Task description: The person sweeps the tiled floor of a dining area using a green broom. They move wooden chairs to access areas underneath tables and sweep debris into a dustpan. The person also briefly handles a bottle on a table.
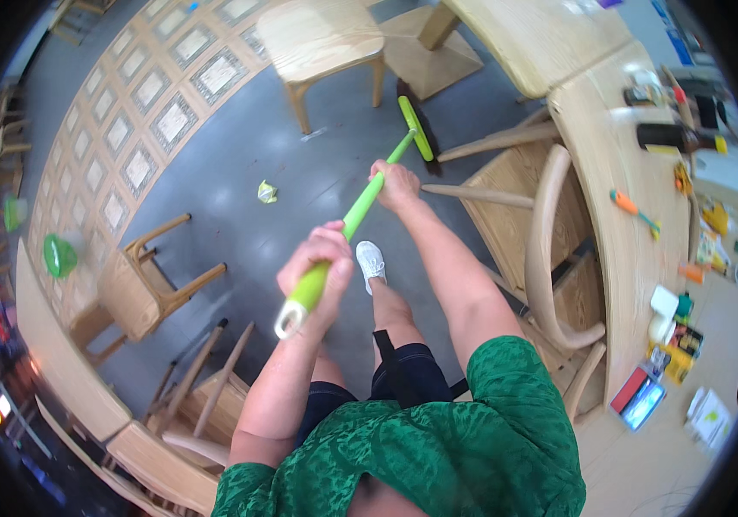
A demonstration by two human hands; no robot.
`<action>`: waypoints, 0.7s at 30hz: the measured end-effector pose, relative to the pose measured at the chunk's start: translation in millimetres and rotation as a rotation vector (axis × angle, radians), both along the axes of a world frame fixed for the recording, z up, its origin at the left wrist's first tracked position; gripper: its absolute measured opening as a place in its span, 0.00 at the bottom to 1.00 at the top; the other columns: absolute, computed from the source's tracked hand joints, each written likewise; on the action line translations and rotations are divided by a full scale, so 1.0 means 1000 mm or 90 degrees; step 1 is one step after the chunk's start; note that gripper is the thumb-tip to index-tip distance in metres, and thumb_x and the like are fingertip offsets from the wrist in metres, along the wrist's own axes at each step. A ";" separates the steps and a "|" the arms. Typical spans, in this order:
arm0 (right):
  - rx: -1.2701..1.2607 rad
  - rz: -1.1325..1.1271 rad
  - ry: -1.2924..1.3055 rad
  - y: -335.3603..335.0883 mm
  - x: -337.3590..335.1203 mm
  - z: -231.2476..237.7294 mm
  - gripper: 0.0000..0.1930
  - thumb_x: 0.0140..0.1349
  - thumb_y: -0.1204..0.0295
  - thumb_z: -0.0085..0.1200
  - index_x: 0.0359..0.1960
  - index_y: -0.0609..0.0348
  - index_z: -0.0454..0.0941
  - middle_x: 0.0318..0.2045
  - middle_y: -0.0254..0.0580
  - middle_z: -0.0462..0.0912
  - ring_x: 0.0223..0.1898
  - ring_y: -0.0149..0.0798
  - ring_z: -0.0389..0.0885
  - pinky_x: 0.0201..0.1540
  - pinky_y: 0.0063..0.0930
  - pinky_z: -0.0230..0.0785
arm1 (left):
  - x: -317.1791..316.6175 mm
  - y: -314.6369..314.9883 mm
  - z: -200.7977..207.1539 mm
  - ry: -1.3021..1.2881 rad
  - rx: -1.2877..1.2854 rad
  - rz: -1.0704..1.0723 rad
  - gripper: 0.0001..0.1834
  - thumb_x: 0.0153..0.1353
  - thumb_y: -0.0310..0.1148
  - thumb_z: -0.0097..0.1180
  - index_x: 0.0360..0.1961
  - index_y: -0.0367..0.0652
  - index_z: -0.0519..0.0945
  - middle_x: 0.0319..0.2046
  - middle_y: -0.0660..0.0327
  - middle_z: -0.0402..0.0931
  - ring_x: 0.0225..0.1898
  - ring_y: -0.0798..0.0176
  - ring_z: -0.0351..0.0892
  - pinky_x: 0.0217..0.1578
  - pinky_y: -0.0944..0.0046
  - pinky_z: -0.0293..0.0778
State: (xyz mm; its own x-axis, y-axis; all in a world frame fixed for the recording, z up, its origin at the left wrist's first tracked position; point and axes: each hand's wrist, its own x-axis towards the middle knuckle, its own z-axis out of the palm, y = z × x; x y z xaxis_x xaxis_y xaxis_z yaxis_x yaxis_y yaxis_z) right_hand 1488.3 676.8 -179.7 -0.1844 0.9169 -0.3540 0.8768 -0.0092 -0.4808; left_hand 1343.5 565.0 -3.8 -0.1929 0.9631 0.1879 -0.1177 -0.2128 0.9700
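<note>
A broom with a lime-green handle (362,205) slants from my body toward the far middle of the floor. Its green head (417,129) with dark bristles rests on the floor beside a table's base. My left hand (317,263) is wrapped round the handle close to its white hanging loop. Farther down the handle, my right hand (396,184) is closed round it. A crumpled yellowish-white scrap (267,191) lies on the grey floor, left of the broom and apart from it. Small dark specks are scattered on the floor around it.
A wooden chair (322,39) stands ahead; another chair (149,293) is at left. Armchairs (541,224) are pushed against the right-hand table (589,146), which holds an orange-handled tool (623,202), bottles and a phone-like screen (641,405). A green bin (59,256) sits far left.
</note>
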 end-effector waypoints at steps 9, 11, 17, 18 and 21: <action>-0.155 0.233 -0.026 -0.071 -0.092 -0.010 0.07 0.45 0.66 0.53 0.27 0.50 0.74 0.24 0.46 0.78 0.30 0.50 0.78 0.32 0.41 0.70 | -0.072 -0.080 0.024 -0.060 -0.182 0.165 0.05 0.53 0.26 0.53 0.27 0.42 0.69 0.26 0.62 0.67 0.35 0.64 0.66 0.54 0.52 0.56; -0.103 0.239 0.028 -0.084 -0.108 0.009 0.07 0.44 0.67 0.54 0.26 0.51 0.74 0.21 0.48 0.77 0.28 0.51 0.78 0.31 0.42 0.70 | -0.076 -0.098 0.044 -0.017 -0.168 0.195 0.06 0.53 0.29 0.55 0.26 0.42 0.70 0.24 0.64 0.67 0.31 0.64 0.66 0.52 0.51 0.58; -0.057 0.295 0.087 -0.088 -0.119 0.058 0.06 0.44 0.66 0.54 0.23 0.50 0.72 0.19 0.47 0.76 0.25 0.51 0.77 0.28 0.41 0.69 | -0.084 -0.121 0.080 0.014 -0.018 0.200 0.09 0.52 0.31 0.59 0.23 0.42 0.70 0.20 0.64 0.69 0.26 0.63 0.69 0.48 0.47 0.64; -0.034 0.287 0.057 -0.082 -0.116 0.054 0.06 0.45 0.65 0.54 0.23 0.49 0.72 0.20 0.45 0.77 0.26 0.50 0.78 0.28 0.41 0.69 | -0.083 -0.119 0.072 0.002 -0.054 0.221 0.07 0.51 0.28 0.58 0.25 0.42 0.71 0.22 0.63 0.70 0.29 0.62 0.70 0.49 0.46 0.63; -0.059 0.250 -0.052 -0.064 -0.107 0.017 0.07 0.46 0.64 0.53 0.27 0.47 0.74 0.24 0.43 0.78 0.29 0.48 0.78 0.30 0.40 0.69 | -0.063 -0.113 0.027 -0.048 -0.233 0.278 0.06 0.49 0.22 0.56 0.29 0.40 0.73 0.32 0.59 0.73 0.43 0.58 0.71 0.55 0.49 0.59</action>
State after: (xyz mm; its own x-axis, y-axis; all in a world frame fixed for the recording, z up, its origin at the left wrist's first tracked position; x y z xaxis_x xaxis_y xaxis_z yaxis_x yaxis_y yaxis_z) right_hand 1381.2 612.6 -162.8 -0.4821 0.7454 -0.4604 0.8577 0.2942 -0.4218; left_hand 1280.1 451.9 23.6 -0.5876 0.7905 -0.1728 -0.1659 0.0913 0.9819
